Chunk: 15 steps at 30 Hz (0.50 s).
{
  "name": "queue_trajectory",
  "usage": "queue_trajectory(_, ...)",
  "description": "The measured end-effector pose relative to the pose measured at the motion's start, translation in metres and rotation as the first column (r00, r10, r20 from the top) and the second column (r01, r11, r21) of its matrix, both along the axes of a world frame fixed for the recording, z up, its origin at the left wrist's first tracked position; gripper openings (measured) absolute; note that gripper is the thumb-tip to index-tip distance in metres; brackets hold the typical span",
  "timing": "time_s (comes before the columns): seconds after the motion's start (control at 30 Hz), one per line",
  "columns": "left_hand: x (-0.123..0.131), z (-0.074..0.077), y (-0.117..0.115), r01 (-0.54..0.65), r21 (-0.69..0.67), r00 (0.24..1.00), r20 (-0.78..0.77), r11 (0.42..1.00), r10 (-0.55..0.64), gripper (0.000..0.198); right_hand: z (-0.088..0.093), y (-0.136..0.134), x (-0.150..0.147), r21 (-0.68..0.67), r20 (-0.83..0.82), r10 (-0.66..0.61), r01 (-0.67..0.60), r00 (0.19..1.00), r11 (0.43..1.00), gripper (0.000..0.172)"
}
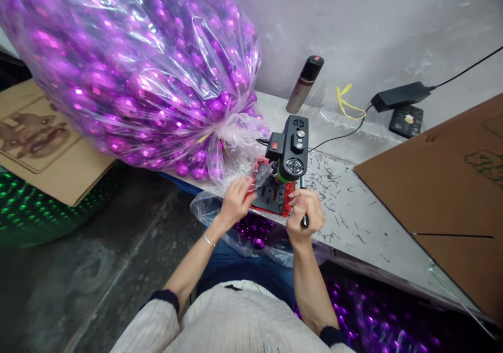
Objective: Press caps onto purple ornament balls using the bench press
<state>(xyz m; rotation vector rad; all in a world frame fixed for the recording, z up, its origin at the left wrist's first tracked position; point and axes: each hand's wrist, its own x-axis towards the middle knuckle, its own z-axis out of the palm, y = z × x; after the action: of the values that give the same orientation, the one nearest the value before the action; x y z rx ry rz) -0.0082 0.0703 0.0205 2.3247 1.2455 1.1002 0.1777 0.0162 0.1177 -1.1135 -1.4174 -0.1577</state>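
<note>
Right-hand grip (306,209) is curled round the lever (304,221) beside the black machine (294,149), so go steady and keep the left hand (236,200), on the machine's left (can't tell what it's pinching), clear.

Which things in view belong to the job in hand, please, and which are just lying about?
Likely part of the job:
- black machine
- its lever, in the right grip
- slotted base plate, near the left grip
- black adapter, cable running towards the machine

Apparently lying about:
- black-capped canister
- printed cardboard
- brown carton
</note>
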Motion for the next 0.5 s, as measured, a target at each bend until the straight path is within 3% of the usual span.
queue_trajectory(0.1, -0.012, 0.03, 0.06, -0.26, -0.128, 0.961, -0.135, 0.957, 0.243, 0.045, 0.004, -0.001, 0.0, 0.011, 0.036, -0.003, 0.002, 0.999, 1.0, 0.026)
queue_trajectory(0.2, -0.022, 0.053, 0.097, -0.389, -0.201, 0.877, -0.379, 0.899, 0.295, 0.048, 0.006, -0.001, 0.0, 0.006, 0.057, 0.01, -0.011, 0.998, 1.0, 0.026)
queue_trajectory(0.33, -0.022, 0.066, 0.113, -0.453, -0.205, 0.799, -0.525, 0.868, 0.293, 0.047, 0.006, -0.002, 0.0, 0.006, 0.052, 0.021, -0.021, 0.998, 1.0, 0.025)
queue_trajectory(0.5, -0.02, 0.065, 0.127, -0.459, -0.24, 0.757, -0.61, 0.855, 0.235, 0.042, 0.007, -0.002, 0.001, 0.008, 0.087, 0.025, -0.025, 0.996, 1.0, 0.025)
